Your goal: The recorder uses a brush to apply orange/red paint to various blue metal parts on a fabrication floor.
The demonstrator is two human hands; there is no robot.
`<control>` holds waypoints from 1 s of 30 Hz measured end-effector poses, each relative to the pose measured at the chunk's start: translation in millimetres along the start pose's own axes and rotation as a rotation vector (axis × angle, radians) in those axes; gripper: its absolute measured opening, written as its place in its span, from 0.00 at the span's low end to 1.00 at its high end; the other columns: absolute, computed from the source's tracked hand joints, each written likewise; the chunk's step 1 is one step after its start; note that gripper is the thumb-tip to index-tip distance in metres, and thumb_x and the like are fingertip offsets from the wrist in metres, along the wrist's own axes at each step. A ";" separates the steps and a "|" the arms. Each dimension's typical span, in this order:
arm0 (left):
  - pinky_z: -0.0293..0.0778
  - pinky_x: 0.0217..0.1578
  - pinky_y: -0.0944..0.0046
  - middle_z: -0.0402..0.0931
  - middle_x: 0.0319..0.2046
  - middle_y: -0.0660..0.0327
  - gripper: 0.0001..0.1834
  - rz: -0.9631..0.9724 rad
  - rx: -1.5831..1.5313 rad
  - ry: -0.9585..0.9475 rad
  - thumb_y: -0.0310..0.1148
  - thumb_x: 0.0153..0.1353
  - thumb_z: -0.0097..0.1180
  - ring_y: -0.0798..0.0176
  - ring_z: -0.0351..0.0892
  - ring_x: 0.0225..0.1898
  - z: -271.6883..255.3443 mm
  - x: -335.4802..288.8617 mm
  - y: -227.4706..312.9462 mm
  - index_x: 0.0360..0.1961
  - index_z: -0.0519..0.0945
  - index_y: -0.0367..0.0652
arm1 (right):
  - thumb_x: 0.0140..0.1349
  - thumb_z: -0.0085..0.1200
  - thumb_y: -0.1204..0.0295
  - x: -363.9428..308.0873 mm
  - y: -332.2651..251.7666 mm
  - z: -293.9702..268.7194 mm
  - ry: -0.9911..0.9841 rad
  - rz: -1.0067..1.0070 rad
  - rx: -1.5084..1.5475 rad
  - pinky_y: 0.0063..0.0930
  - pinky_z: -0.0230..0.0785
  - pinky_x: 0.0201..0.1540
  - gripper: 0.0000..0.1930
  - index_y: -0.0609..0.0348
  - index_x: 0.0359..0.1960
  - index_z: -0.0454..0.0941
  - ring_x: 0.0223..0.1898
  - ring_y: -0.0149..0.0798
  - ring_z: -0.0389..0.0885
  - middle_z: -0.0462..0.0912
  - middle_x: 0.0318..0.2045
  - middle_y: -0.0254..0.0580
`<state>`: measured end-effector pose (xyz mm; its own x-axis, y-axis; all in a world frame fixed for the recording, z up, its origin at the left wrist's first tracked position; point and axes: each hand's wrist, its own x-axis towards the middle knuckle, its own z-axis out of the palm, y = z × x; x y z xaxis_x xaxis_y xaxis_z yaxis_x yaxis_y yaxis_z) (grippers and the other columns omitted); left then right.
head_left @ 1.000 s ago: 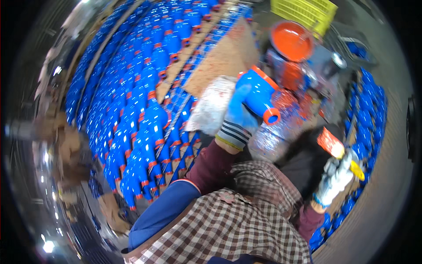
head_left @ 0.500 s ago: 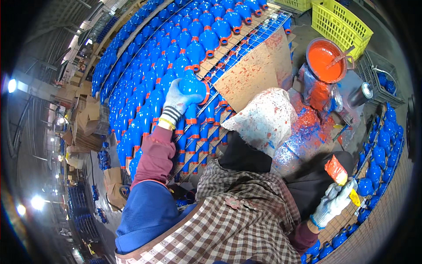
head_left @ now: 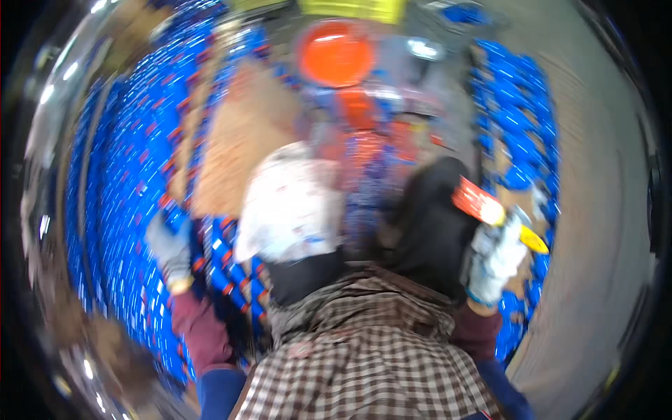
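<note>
My right hand (head_left: 498,255), in a white knitted glove, is closed round a paintbrush (head_left: 483,203) with red-orange bristles and a yellow handle end. The brush points up and left over my dark-trousered knee. At the left, my gloved left hand (head_left: 170,245) is against the stacked blue metal fittings (head_left: 133,175), whose ends are red-orange. Blue stains mark its fingers, and motion blur hides whether they grip a fitting. A paint-spattered white cloth (head_left: 290,206) covers my left knee.
A pot of red-orange paint (head_left: 336,52) stands ahead on a paint-splashed surface. A spattered cardboard sheet (head_left: 241,147) lies beside the left stack. More blue fittings (head_left: 514,119) line the right side. Yellow crates (head_left: 353,8) and a can (head_left: 423,49) are at the back.
My view has swung left to right, so the paint pot and stack appear further left. My left hand appears lower and further left. The brush stays in my right hand.
</note>
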<state>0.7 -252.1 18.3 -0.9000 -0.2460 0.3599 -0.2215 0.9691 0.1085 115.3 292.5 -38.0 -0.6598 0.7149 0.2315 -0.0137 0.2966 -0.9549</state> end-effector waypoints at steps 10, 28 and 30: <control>0.71 0.49 0.50 0.77 0.44 0.42 0.31 0.275 -0.095 -0.200 0.44 0.51 0.66 0.41 0.76 0.47 76.8 98.2 102.8 0.51 0.74 0.35 | 0.69 0.48 0.70 78.3 28.8 -16.5 0.103 -0.043 -0.063 0.16 0.61 0.25 0.10 0.59 0.49 0.73 0.20 0.21 0.68 0.80 0.26 0.34; 0.73 0.46 0.48 0.80 0.39 0.47 0.17 0.332 -0.026 -0.392 0.38 0.53 0.55 0.44 0.79 0.44 0.2 95.2 182.3 0.44 0.79 0.45 | 0.57 0.49 0.75 169.5 168.4 -66.0 -0.564 -0.738 -1.190 0.40 0.70 0.32 0.13 0.46 0.43 0.77 0.30 0.48 0.78 0.79 0.33 0.45; 0.73 0.47 0.49 0.80 0.39 0.47 0.19 0.365 -0.157 -0.431 0.38 0.53 0.55 0.44 0.79 0.44 -12.8 94.2 174.6 0.47 0.80 0.47 | 0.57 0.51 0.73 173.8 156.3 -85.0 -0.503 -0.604 -1.031 0.37 0.70 0.29 0.11 0.51 0.42 0.77 0.29 0.46 0.80 0.79 0.29 0.47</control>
<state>-117.9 -106.3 83.0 -0.9863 0.1648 -0.0065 0.1604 0.9674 0.1958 62.4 516.9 -131.2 -0.9634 0.0499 0.2633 0.0269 0.9956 -0.0900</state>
